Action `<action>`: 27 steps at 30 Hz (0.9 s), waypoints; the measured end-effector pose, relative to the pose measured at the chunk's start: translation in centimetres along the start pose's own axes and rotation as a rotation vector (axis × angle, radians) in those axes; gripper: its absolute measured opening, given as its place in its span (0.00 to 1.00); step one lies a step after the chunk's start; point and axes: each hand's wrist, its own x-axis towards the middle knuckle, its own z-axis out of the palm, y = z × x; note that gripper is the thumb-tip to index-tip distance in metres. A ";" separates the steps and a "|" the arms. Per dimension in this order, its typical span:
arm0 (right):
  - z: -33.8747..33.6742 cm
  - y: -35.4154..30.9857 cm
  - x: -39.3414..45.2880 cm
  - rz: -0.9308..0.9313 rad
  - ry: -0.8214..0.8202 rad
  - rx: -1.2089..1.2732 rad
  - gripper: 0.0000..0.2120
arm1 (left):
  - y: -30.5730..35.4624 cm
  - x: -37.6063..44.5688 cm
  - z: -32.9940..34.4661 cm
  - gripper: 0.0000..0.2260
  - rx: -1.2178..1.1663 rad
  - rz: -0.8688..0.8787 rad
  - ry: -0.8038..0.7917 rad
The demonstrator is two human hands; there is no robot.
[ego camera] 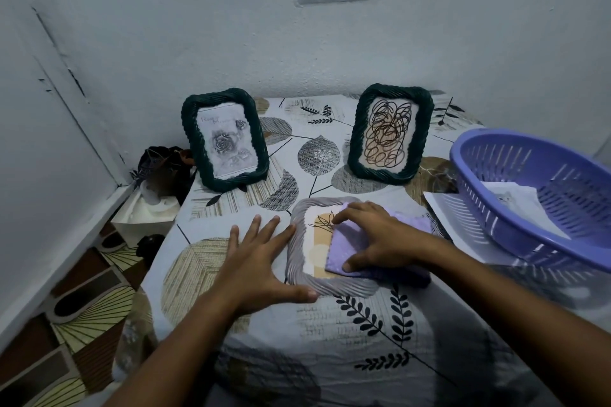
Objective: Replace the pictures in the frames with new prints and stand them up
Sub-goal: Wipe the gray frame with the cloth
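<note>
Grey twisted-rim picture frame [330, 251], one, flat on the bench [347, 334] under a lilac cloth [370, 248] pinned by right hand [377, 235] fingers, left hand [258, 261] splayed against its edge; likely light, rigid, breakable, best held by rims; two green frames [224, 139] standing behind.

Showing three frames: two dark green frames [224, 139] [390, 132] standing, one grey frame [299, 253] lying flat. One purple basket [515, 205], one purple cloth [350, 249].
</note>
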 end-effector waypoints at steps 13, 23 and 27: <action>0.1 -1.3 0.0 0.013 0.030 -0.043 0.47 | 0.2 0.0 -0.2 0.59 -0.018 -0.003 -0.003; 0.5 -1.6 0.4 0.043 0.056 -0.072 0.49 | 0.1 -0.1 -0.2 0.58 -0.032 -0.001 0.002; 0.8 -2.6 1.0 0.076 0.154 -0.057 0.45 | 0.2 -0.1 -0.2 0.58 -0.041 0.004 0.007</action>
